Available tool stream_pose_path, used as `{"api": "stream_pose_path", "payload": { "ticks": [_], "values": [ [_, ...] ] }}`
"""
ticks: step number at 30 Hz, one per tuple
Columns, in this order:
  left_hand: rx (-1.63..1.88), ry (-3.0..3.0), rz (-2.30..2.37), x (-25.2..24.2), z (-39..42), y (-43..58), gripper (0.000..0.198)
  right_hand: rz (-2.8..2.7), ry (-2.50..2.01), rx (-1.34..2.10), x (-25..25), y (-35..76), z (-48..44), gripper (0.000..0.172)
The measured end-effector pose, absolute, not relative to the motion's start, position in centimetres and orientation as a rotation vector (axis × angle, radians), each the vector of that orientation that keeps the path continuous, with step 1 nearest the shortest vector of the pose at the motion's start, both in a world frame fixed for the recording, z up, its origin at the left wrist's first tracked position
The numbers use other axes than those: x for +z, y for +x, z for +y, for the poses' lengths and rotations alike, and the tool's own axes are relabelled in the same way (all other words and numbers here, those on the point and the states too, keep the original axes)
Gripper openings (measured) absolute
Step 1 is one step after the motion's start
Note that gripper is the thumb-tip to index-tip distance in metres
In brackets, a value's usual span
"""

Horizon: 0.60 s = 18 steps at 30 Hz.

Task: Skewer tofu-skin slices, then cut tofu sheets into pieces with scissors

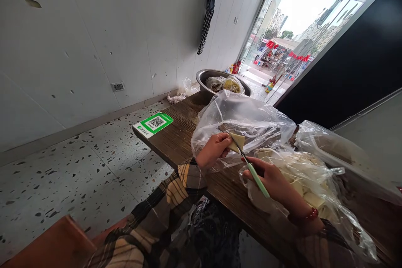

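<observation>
My left hand (213, 149) pinches a small pale yellow tofu piece (237, 142) above the dark wooden table (179, 138). My right hand (273, 182) is closed around a knife with a light green handle (259, 180), its thin blade touching the piece. Both hands work just in front of a clear plastic bag (251, 119). Beside my right hand lies a second clear bag (310, 184) holding several more pale pieces.
A metal basin (207, 76) with bagged greens stands at the table's far end. A green QR code sign (153, 124) lies at the table's left edge. Another plastic-covered container (342, 150) sits at right. Speckled floor lies left; an open doorway is beyond.
</observation>
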<state>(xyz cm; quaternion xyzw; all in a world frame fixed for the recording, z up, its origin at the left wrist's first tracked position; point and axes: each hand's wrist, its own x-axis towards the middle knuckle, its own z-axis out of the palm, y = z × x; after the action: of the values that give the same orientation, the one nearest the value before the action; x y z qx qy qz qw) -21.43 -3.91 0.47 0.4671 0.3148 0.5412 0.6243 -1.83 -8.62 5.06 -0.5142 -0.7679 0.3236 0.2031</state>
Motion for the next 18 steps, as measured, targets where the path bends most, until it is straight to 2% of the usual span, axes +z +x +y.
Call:
{"api": "stream_pose_path", "payload": {
  "ticks": [7,13,18],
  "values": [
    [1.259,1.072,0.738,0.6,-4.0,-21.4,0.026,-2.164,-1.430,0.907,5.2,-1.6,-8.4,0.043],
    [1.265,1.039,0.766,0.4,-3.9,-21.4,0.023,-2.202,-1.451,0.889,5.7,-2.4,-7.8,0.051],
    [1.289,0.992,0.798,0.5,-3.8,-21.4,0.020,-2.231,-1.417,0.865,5.7,-2.6,-6.7,0.045]
  ]
}}
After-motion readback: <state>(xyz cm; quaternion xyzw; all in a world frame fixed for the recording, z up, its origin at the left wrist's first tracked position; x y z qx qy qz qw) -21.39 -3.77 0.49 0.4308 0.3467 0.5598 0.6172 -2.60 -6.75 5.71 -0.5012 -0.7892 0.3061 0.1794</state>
